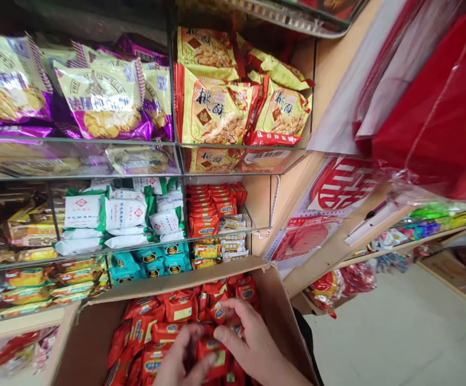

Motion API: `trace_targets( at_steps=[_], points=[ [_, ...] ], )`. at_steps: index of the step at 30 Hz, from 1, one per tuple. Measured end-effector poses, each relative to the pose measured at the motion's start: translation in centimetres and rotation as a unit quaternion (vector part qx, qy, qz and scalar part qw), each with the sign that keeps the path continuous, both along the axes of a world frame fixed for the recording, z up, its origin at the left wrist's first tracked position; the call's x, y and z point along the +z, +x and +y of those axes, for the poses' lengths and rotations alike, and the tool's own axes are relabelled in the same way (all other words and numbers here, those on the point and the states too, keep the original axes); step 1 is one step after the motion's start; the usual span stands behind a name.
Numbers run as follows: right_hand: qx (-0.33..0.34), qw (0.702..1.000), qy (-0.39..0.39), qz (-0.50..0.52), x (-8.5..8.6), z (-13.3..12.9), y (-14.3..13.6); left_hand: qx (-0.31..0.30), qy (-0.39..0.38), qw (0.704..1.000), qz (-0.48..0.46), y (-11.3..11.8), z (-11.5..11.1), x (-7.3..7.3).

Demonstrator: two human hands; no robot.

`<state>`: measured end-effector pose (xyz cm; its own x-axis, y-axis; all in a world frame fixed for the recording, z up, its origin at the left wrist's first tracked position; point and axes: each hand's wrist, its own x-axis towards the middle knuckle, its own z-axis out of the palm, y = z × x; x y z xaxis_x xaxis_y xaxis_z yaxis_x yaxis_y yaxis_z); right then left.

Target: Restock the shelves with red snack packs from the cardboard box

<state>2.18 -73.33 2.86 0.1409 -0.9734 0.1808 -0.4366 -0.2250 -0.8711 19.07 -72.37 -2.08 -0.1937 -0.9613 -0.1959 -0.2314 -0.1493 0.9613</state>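
Observation:
Red snack packets [182, 305] with blue-and-yellow labels fill a deep cardboard box [275, 300] below me. My left hand [182, 356], blurred by motion, is low in the box with its thumb and fingers around a red snack packet [219, 362]. Just right of it, my right hand [251, 338] reaches in over the packets. Its thumb and forefinger are curved and apart, with red packets showing in the gap. The right hand's other fingers are mostly hidden.
Glass-fronted shelves hold purple cookie bags [100, 102], yellow-and-red bags [219, 110], white-green packets [124, 212], teal packets [152, 260] and stacked red packets [204, 214]. A wooden side panel [287, 209] stands right of them. Red bags [437, 107] hang at upper right, above pale floor [397, 332].

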Motion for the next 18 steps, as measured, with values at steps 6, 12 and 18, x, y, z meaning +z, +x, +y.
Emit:
trace_targets(
  at_steps=[6,12,18],
  points=[
    [-0.100,0.987,0.059,-0.115,-1.1,-0.2,1.6,0.184,0.029,0.970,0.156,-3.4,-0.6,4.6],
    [-0.140,0.986,-0.012,-0.088,0.8,-0.8,2.1,0.251,-0.061,0.964,0.066,-3.3,-0.8,5.7],
    [-0.170,0.979,-0.012,-0.109,1.0,-0.7,2.8,0.279,-0.123,0.952,-0.041,-2.9,-0.9,6.5]
  ],
)
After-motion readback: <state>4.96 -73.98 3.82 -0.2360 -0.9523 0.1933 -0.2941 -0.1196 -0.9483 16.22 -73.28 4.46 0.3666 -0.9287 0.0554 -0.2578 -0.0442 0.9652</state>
